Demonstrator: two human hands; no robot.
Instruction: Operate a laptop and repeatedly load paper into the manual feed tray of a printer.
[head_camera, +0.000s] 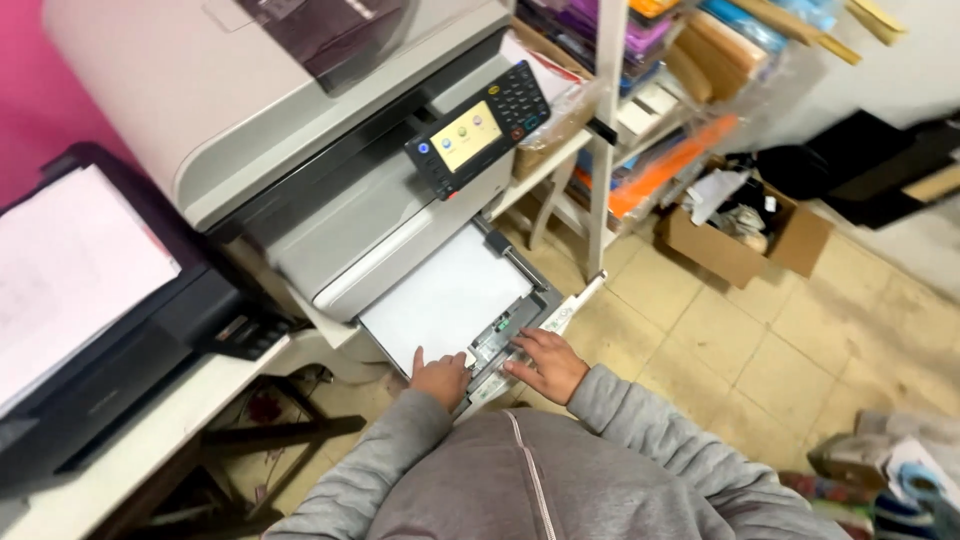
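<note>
Loading looks largely done: paper tray pulled fully out of the copier, with a white paper stack lying flat inside and filling most of it. Judging from this, left to do: settling the stack's near edge, setting the tray's end guide, then closing the tray, which is not yet pushed in.

Pressing down at the stack's near corner, left hand, grip spread flat with fingers apart, clamped on nothing. Resting on the tray's front lip just beside the grey guide, right hand, fingers loosely curled and touching plastic, not closed around anything. Paper lying directly under and ahead of the left fingertips, just left of the right hand.

Off to the left on the counter, a black printer.
</note>
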